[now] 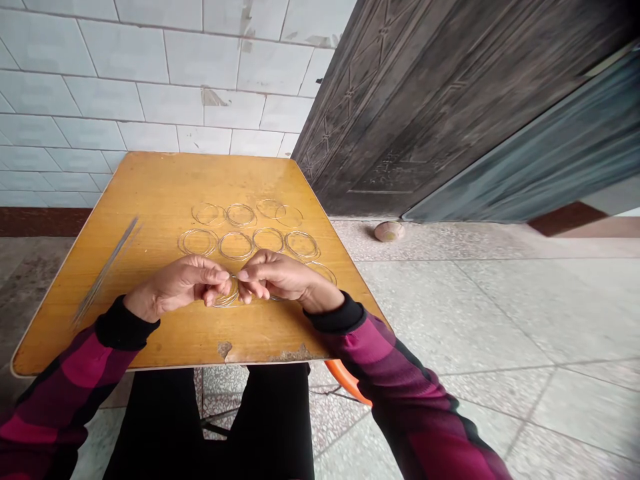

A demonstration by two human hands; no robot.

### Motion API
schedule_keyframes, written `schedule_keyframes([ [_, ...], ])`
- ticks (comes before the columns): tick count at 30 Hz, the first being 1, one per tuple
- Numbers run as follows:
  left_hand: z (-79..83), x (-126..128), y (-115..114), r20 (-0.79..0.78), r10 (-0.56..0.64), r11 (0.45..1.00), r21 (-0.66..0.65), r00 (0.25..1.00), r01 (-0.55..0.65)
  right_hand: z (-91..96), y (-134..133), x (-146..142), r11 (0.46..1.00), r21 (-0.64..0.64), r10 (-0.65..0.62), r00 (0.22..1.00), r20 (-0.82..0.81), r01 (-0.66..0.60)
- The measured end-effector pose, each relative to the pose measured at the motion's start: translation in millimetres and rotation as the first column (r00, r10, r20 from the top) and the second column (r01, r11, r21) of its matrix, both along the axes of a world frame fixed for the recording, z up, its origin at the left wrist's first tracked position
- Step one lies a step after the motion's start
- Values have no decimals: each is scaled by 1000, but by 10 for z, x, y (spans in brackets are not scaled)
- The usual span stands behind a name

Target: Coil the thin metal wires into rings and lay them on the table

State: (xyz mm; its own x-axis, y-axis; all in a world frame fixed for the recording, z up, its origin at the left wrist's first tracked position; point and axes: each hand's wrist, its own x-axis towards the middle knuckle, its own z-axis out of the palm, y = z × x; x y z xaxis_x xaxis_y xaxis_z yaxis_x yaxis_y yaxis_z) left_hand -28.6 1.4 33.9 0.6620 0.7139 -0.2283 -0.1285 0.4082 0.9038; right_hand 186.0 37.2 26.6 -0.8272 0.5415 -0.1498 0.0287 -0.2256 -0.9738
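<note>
My left hand (180, 285) and my right hand (280, 277) meet over the middle of a small orange-brown wooden table (165, 190). Both pinch the same thin wire ring (227, 298), which rests just above the tabletop between my fingertips. Several finished wire rings (236, 245) lie flat in two rows right behind my hands, and one more ring (323, 270) peeks out beside my right wrist. A bundle of straight wires (106, 270) lies diagonally on the table's left side.
The table's front edge is chipped (280, 353). A white tiled wall (150, 87) stands behind it and a dark carved door (425, 100) on the right. A small round object (389, 231) lies on the floor by the door. An orange seat edge (347, 381) shows under the table.
</note>
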Motion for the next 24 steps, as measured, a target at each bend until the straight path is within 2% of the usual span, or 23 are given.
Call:
schedule_keyframes([
  [16,-111,17,27,21,-115,982,-147,993,117,40,-43,-19,993,10,116,990,76,-118],
  [24,-172,61,27,36,-165,967,-192,986,168,38,-42,13,975,135,155,976,151,-176],
])
